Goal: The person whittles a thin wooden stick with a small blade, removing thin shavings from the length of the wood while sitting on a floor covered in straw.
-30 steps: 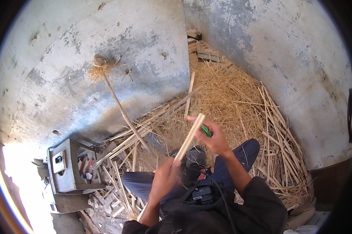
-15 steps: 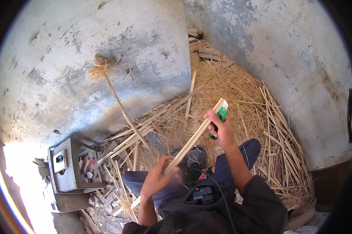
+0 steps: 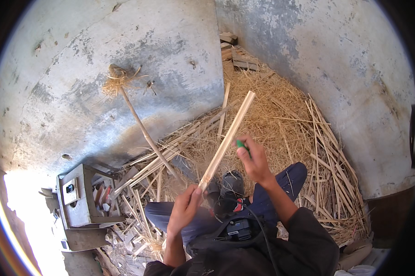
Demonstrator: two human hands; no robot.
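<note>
My left hand (image 3: 184,209) is closed around the lower end of a long pale bamboo strip (image 3: 229,135). Lines run lengthwise along the strip, which slants up and away to the right, its far end free in the air. To the right of it, my right hand (image 3: 255,163) grips a green utility knife (image 3: 241,144). Only a bit of the green handle shows past the fingers, and I cannot make out the blade. Between the knife hand and the strip there is a small gap.
Straw-like shavings (image 3: 276,96) heap up against the walls ahead. Long split strips (image 3: 336,170) lie along the right side. A stick (image 3: 145,131) with a fibre-wrapped top leans on the left wall. A wooden stool (image 3: 76,195) lies tipped over at left.
My right hand with the knife has come down from the strip's far end and away from it. The strip's far end has swung up and left, and my left hand now holds nearer its lower end.
</note>
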